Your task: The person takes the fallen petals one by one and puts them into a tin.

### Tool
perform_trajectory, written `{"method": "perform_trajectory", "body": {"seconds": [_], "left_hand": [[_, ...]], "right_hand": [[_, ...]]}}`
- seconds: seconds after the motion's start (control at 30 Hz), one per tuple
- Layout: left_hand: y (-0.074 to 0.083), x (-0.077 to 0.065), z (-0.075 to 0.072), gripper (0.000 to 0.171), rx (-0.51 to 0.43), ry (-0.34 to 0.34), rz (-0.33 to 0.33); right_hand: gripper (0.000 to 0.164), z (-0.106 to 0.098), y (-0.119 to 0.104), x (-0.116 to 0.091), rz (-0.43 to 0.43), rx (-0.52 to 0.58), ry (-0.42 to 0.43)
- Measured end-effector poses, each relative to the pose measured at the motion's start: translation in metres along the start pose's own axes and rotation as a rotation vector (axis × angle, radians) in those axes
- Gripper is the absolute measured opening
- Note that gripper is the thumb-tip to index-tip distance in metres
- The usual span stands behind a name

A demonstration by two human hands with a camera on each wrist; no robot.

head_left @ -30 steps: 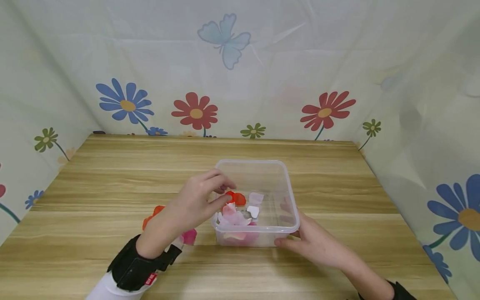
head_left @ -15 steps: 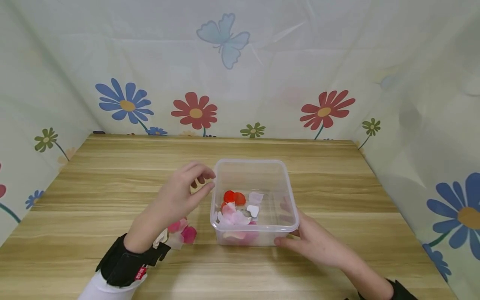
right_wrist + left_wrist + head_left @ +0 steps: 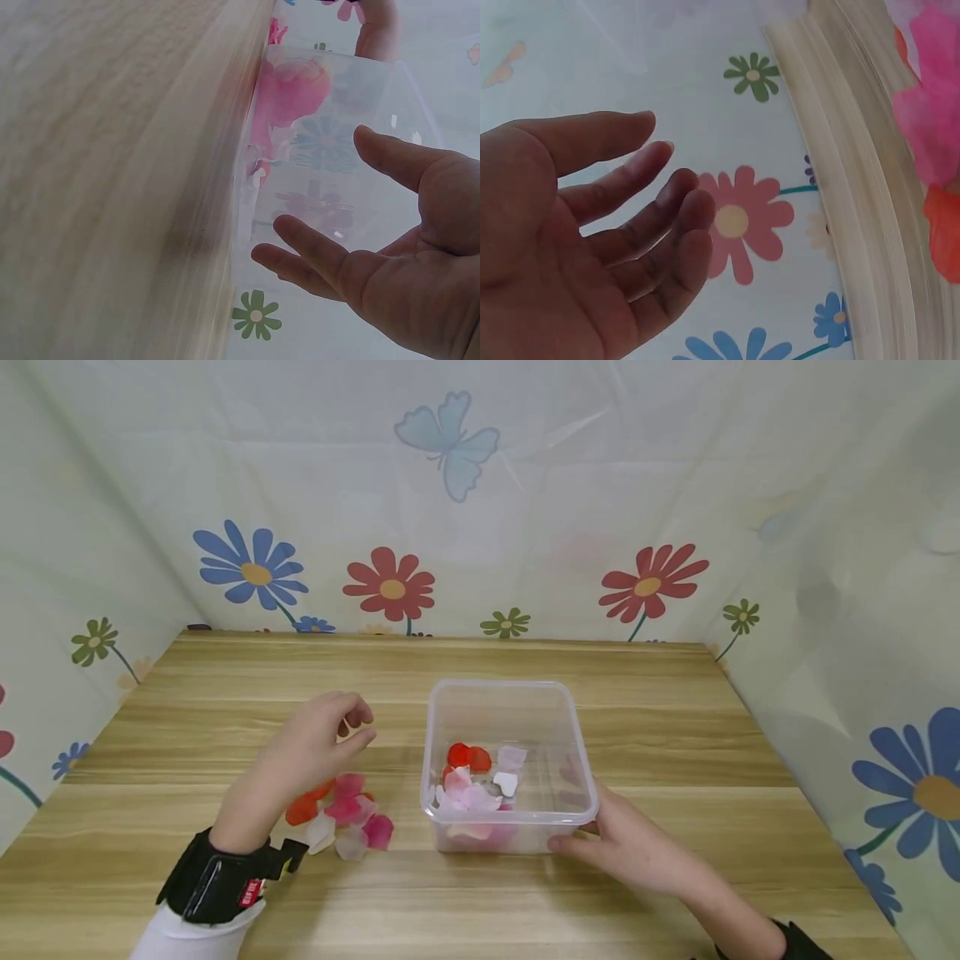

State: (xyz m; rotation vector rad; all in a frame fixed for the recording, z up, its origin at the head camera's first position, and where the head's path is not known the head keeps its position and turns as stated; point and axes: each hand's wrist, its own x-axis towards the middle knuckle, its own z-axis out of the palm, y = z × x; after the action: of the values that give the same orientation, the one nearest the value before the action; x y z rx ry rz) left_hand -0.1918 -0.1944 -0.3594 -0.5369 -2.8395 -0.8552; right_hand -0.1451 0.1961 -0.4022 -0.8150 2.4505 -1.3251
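A clear plastic box sits on the table, holding pink, white and red fabric-like petals on its floor. My right hand is at the box's near right corner, thumb by the front and other fingers along the right side. In the right wrist view those fingers look straight and spread against the clear wall. To the left of the box, a loose pile of petals in pink, orange and white lies on the wood. Above that pile hovers my left hand, its fingers loosely bent with nothing between them.
The wooden table reaches back to a pale curtain printed with flowers and a butterfly. Curtain panels also stand along the left and right sides. Black straps wrap my wrists.
My left hand has withdrawn from over the box, moving left to above the petal pile, which is now more exposed. The right hand and the box stay in place.
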Motion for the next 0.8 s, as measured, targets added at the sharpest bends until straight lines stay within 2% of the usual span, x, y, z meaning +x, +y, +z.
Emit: {"method": "perform_trajectory", "body": {"seconds": [0.13,0.23,0.4,0.63,0.7,0.8], "left_hand": [[-0.007,-0.002,-0.007,0.015,0.032,-0.073,-0.07],[-0.012,-0.005,-0.01,0.016,0.08,-0.152,-0.115],[-0.019,-0.007,-0.011,0.016,0.133,-0.263,-0.185],[-0.032,-0.009,-0.005,0.022,0.078,-0.372,-0.334],[-0.036,-0.008,-0.003,0.024,0.075,-0.396,-0.353],[-0.041,-0.007,-0.001,0.025,0.082,-0.42,-0.345]], "right_hand": [[0.086,0.0,0.001,0.0,-0.005,-0.005,0.002],[0.085,0.0,0.0,0.0,-0.005,-0.009,0.003],[0.086,0.0,0.0,0.001,-0.013,0.011,-0.001],[0.086,0.0,-0.001,0.001,-0.005,0.022,-0.008],[0.086,0.0,-0.001,0.001,0.0,0.017,-0.008],[0.086,0.0,-0.001,0.001,0.003,0.019,-0.009]]}}
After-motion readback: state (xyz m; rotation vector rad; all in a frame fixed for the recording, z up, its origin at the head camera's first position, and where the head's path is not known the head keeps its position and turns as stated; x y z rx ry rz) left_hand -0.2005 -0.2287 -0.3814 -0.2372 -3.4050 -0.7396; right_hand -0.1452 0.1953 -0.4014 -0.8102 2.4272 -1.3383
